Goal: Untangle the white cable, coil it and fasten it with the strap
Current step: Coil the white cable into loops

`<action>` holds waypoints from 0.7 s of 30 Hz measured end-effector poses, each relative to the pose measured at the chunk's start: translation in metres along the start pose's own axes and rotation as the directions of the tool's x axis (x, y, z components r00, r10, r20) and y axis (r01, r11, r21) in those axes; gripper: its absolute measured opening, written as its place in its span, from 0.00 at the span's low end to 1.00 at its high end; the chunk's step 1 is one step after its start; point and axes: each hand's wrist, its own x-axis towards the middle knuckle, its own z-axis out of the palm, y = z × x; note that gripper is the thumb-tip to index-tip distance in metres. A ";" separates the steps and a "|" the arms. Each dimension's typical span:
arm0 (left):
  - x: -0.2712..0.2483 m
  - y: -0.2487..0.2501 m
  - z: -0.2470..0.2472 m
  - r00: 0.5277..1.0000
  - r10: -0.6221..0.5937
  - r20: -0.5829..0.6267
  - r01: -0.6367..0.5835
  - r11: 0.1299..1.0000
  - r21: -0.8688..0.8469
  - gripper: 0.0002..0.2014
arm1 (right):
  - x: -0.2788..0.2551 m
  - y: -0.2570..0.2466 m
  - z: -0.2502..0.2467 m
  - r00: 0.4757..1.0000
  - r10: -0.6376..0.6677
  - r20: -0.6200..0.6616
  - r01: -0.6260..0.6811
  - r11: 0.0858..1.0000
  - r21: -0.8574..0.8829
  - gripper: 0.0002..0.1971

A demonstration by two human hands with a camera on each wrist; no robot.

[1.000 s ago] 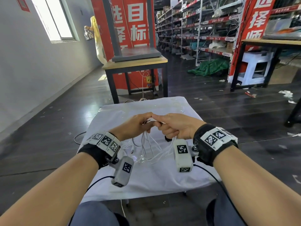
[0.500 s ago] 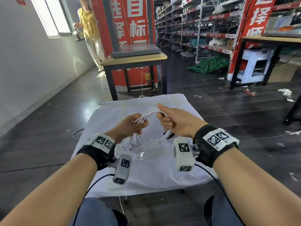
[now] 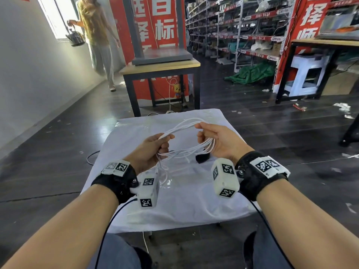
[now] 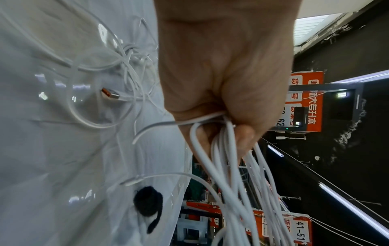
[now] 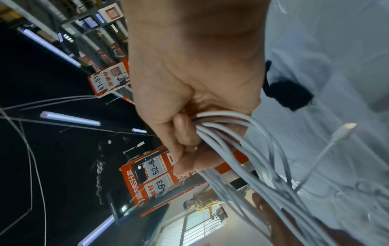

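Hands apart now: left hand [image 3: 153,150] and right hand [image 3: 217,140] grasp thin white cable [image 3: 184,127] loops; limp, light; grip bundled strands at 3 and 9 o'clock.

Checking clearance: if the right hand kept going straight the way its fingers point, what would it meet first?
Probably the left hand: the right hand points leftward at it, both gripping the looped white cable. Depth is uncertain.

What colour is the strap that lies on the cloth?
Black. The strap shows best in the right wrist view, lying on the white cloth.
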 end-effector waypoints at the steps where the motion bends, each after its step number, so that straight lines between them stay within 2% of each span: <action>1: 0.000 0.000 0.001 1.000 -0.009 0.007 0.009 1.000 -0.004 0.08 | 0.000 -0.001 0.001 1.000 -0.008 0.002 0.008 0.998 0.057 0.09; 4: -0.002 0.002 0.007 0.999 -0.027 0.024 0.027 1.000 -0.006 0.07 | 0.001 -0.005 0.004 1.000 -0.009 0.015 0.005 0.979 0.203 0.10; 9: -0.003 0.004 0.011 1.000 -0.023 0.020 0.022 0.999 0.045 0.07 | 0.007 -0.005 0.001 1.000 -0.014 0.015 0.009 0.964 0.267 0.09; 12: -0.001 0.005 0.013 1.000 -0.010 0.027 0.012 0.998 -0.057 0.08 | 0.012 -0.005 -0.004 1.000 -0.020 0.017 0.014 0.956 0.293 0.11; 17: 0.002 0.003 0.015 0.998 0.017 0.056 -0.006 0.980 -0.197 0.10 | 0.015 -0.007 -0.013 1.000 0.012 0.007 -0.013 0.975 0.221 0.12; 19: 0.004 0.003 0.014 0.996 -0.010 0.084 0.021 0.990 -0.138 0.09 | 0.015 -0.006 -0.015 0.999 0.028 -0.021 -0.023 0.976 0.217 0.11; 21: 0.004 0.001 0.014 0.996 -0.040 0.082 0.040 0.999 0.008 0.08 | 0.014 -0.002 -0.017 0.998 0.039 -0.051 -0.028 0.976 0.215 0.10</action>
